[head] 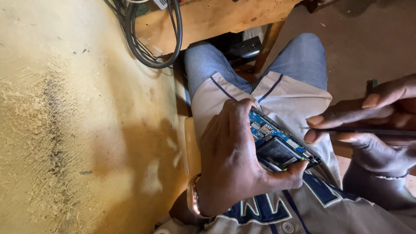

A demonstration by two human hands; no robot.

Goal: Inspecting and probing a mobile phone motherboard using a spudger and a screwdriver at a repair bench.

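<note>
The left hand [234, 156] grips an opened phone [277, 143] over the lap, fingers curled round its far edge and the thumb pressed along its near edge. The phone's back is off, showing a blue circuit board [266, 130] and a dark, flat battery-like part. The right hand [368, 125] sits just right of the phone, its fingers pinched closed on thin dark tweezers [342, 130] whose tip points left, just beside the phone's right edge. A bracelet [193, 197] circles the left wrist. Black cables [167, 47] hang from a wooden table [212, 17] at the far side.
</note>
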